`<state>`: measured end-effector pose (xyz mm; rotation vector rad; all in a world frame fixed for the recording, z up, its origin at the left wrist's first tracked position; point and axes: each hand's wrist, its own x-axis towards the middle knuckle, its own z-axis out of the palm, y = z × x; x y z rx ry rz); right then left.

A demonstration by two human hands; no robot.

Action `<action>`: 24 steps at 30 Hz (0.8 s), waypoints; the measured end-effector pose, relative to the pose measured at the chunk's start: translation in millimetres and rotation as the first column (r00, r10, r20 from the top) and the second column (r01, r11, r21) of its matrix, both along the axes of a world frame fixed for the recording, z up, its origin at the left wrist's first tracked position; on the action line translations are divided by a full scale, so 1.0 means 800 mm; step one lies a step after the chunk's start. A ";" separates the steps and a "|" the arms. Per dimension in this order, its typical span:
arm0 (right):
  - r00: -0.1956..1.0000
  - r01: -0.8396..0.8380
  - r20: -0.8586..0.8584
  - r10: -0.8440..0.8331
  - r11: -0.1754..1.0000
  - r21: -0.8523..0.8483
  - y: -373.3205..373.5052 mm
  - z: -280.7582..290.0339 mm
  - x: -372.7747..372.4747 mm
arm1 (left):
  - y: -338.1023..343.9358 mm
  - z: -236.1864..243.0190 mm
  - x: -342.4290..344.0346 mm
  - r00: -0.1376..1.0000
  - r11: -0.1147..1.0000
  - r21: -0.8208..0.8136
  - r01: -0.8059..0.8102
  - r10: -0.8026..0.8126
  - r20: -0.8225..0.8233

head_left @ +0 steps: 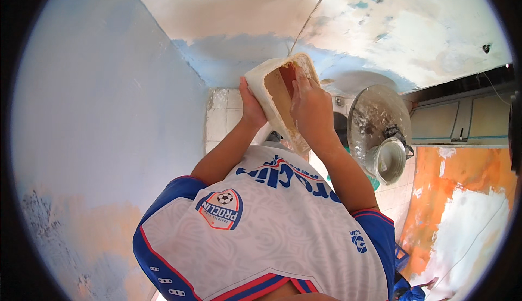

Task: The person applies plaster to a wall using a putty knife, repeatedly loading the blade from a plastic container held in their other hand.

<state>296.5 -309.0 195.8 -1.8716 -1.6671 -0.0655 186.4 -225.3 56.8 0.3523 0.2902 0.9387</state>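
Note:
A pale rectangular tub (273,102), its rim crusted with whitish plaster, is tilted in front of my chest with its mouth toward me. My left hand (252,104) is closed on the tub's left outer side. My right hand (312,105) reaches over the right rim, its fingers together inside the mouth. Against those fingers lies a flat reddish-brown piece (287,76), partly hidden; its kind does not show. The tub's inside looks tan, and the bottom is mostly out of sight.
Right of me, a round, plaster-splashed tabletop (380,108) carries a whitish bucket (387,161) and a crumpled black bag (396,133). A patchy wall (261,7) stands ahead, a blue-grey wall (98,94) at left. At lower right shows another person's hand (433,283).

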 end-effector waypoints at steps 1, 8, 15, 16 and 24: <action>1.000 -0.002 0.006 0.002 0.999 -0.046 -0.005 0.000 -0.011 | -0.010 0.004 -0.011 1.000 1.000 -0.029 -0.003 0.003 0.006; 0.996 -0.019 0.076 0.039 0.969 -0.247 -0.060 -0.003 -0.072 | -0.072 0.003 -0.068 0.996 0.998 -0.055 -0.006 0.001 -0.091; 0.999 0.038 0.041 -0.024 0.912 -0.408 -0.101 0.004 -0.086 | -0.110 -0.012 -0.092 0.997 0.996 -0.068 0.058 -0.061 -0.049; 0.999 0.047 0.032 -0.038 0.937 -0.346 -0.111 0.007 -0.089 | -0.113 -0.008 -0.090 0.998 0.997 -0.062 0.052 -0.054 -0.025; 0.987 0.149 0.056 -0.149 0.989 0.010 -0.155 0.004 -0.074 | -0.145 0.011 -0.055 0.993 0.993 -0.020 0.114 -0.114 0.021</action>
